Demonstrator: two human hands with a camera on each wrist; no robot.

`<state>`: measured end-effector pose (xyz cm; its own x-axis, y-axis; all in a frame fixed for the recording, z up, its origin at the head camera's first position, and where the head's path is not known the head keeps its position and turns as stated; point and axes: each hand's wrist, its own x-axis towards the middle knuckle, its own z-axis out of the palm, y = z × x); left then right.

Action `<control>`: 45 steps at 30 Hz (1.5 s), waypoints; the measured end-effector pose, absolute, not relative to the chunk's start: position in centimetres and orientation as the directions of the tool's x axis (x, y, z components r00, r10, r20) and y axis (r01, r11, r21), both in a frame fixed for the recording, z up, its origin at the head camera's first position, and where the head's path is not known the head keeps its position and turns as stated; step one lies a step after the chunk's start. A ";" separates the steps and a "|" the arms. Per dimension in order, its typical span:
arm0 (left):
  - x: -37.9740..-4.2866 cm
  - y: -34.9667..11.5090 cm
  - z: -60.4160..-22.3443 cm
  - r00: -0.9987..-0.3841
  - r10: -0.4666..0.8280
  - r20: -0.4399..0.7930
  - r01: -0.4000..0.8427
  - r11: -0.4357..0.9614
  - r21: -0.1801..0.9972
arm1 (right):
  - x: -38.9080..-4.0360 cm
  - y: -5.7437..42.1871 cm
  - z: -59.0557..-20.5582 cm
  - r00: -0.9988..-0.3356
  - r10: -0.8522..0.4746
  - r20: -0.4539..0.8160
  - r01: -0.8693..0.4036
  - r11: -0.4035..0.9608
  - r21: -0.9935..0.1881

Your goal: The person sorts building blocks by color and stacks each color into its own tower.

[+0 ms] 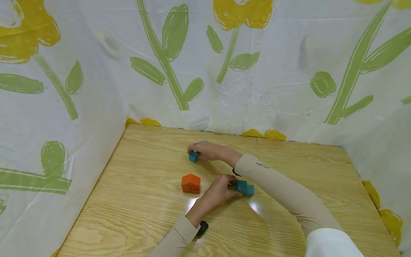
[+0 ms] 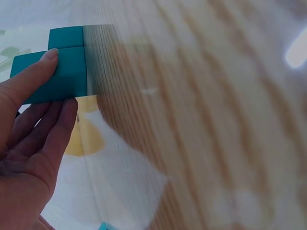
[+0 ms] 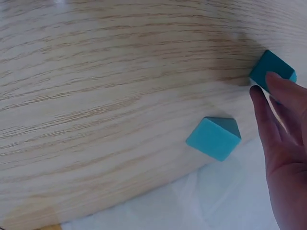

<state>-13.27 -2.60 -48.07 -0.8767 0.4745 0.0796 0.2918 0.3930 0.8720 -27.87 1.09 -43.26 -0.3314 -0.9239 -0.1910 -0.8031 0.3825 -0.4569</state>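
In the head view my left hand [image 1: 221, 191] pinches a teal block [image 1: 241, 186] between thumb and fingers. A second teal block [image 1: 249, 190] sits right against it, also seen in the left wrist view as a teal block [image 2: 66, 37]. Farther back, my right hand [image 1: 207, 150] holds a small teal block [image 1: 193, 156]; in the right wrist view thumb and fingertips grip this block [image 3: 272, 71]. Beside that hand lies a teal triangular block [image 3: 215, 138], mostly hidden behind the hand in the head view.
A small house-shaped stack of orange blocks [image 1: 191, 184], peaked on top, stands left of my left hand. The wooden table [image 1: 138, 214] is bordered at the back and sides by a white curtain [image 1: 276, 92] with printed flowers.
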 end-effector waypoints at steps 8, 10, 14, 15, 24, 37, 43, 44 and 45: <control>-13.4 -2.6 -47.9 -0.873 0.482 0.075 0.283 0.376 0.882 | -28.4 1.5 -42.9 -0.342 -0.924 -0.173 -0.782 0.382 -0.492; -13.4 -2.6 -47.9 -0.872 0.484 0.075 0.283 0.373 0.883 | -28.6 1.7 -42.7 -0.355 -0.919 -0.173 -0.769 0.392 -0.505; -13.5 -2.7 -47.8 -0.871 0.485 0.075 0.281 0.369 0.886 | -28.8 2.3 -41.9 -0.365 -0.918 -0.154 -0.765 0.390 -0.513; -13.5 -2.7 -47.8 -0.872 0.484 0.073 0.278 0.368 0.887 | -28.8 2.4 -41.7 -0.367 -0.918 -0.149 -0.761 0.388 -0.520; -13.5 -2.8 -47.7 -0.875 0.480 0.064 0.272 0.378 0.885 | -28.5 4.9 -40.6 -0.388 -0.918 -0.076 -0.733 0.358 -0.578; -13.4 -2.6 -48.0 -0.874 0.479 0.082 0.285 0.368 0.885 | -27.8 8.7 -39.8 -0.456 -0.889 -0.033 -0.692 0.378 -0.615; -13.4 -2.5 -48.1 -0.866 0.490 0.102 0.306 0.356 0.883 | -27.2 10.3 -39.6 -0.475 -0.880 0.004 -0.690 0.369 -0.623; -13.4 -2.5 -48.1 -0.865 0.490 0.103 0.306 0.355 0.884 | -27.0 10.5 -39.6 -0.477 -0.879 0.012 -0.688 0.365 -0.627; -13.4 -2.4 -48.1 -0.866 0.490 0.101 0.304 0.355 0.884 | -26.9 10.8 -39.6 -0.479 -0.878 0.018 -0.684 0.360 -0.634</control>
